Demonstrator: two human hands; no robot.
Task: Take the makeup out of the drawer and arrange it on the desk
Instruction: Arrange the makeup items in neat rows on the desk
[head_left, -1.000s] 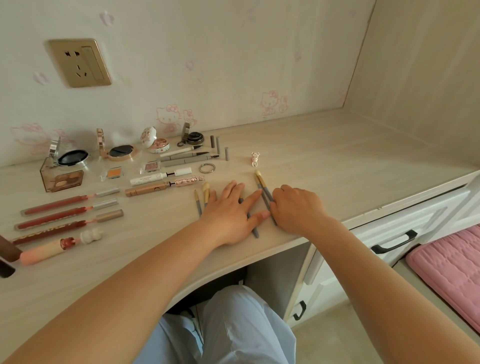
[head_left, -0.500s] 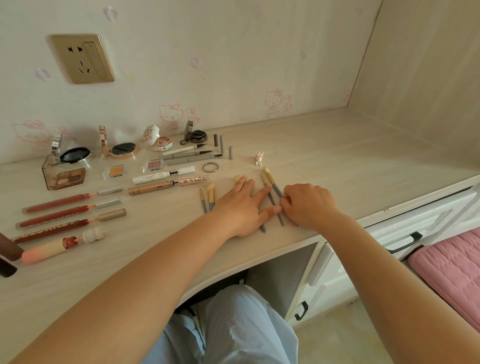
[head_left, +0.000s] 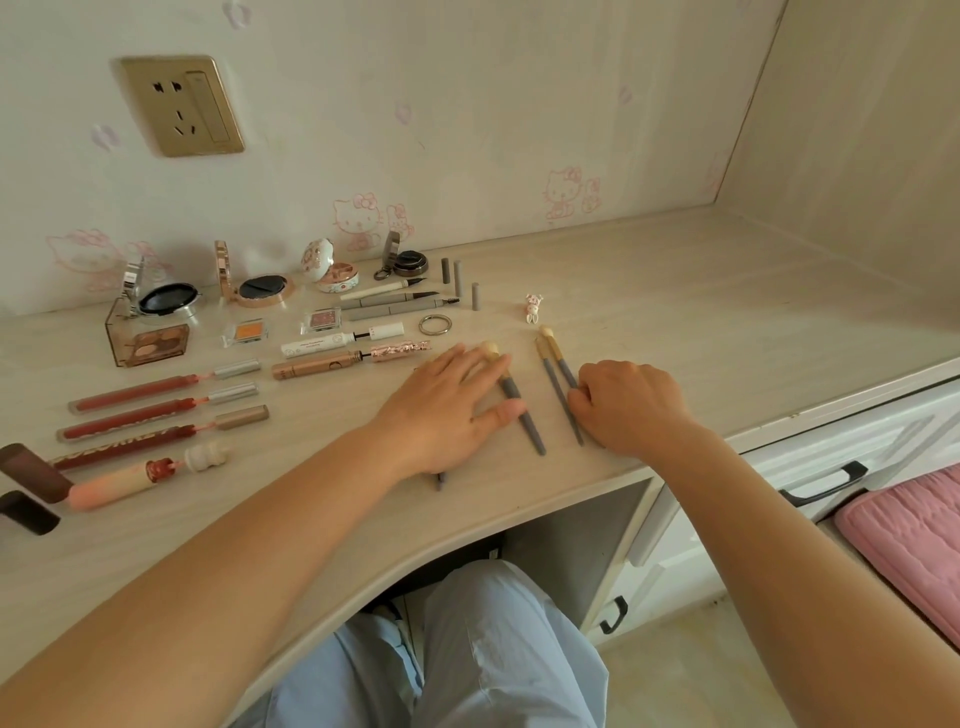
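Several grey-handled makeup brushes lie side by side near the desk's front edge. My left hand (head_left: 451, 408) lies flat with straight fingers on the desk, touching one brush (head_left: 522, 415) and covering others. My right hand (head_left: 631, 408) rests with curled fingers on the handles of two thin brushes (head_left: 558, 382). Red lip glosses (head_left: 150, 410), mascara tubes (head_left: 343, 364), eyeshadow pans (head_left: 322, 320), open compacts (head_left: 262, 291) and a brown palette (head_left: 148, 343) are lined up on the desk (head_left: 701, 332) to the left.
A white drawer unit with black handles (head_left: 823, 486) stands under the desk at the right. A pink cushion (head_left: 914, 540) lies beside it. A small bunny charm (head_left: 532, 307) and a metal ring (head_left: 435, 325) lie behind the brushes. A wall socket (head_left: 182, 106) is above.
My left hand has slid left over the brushes, uncovering one grey brush between my hands. My right hand has stayed on the two thin brushes.
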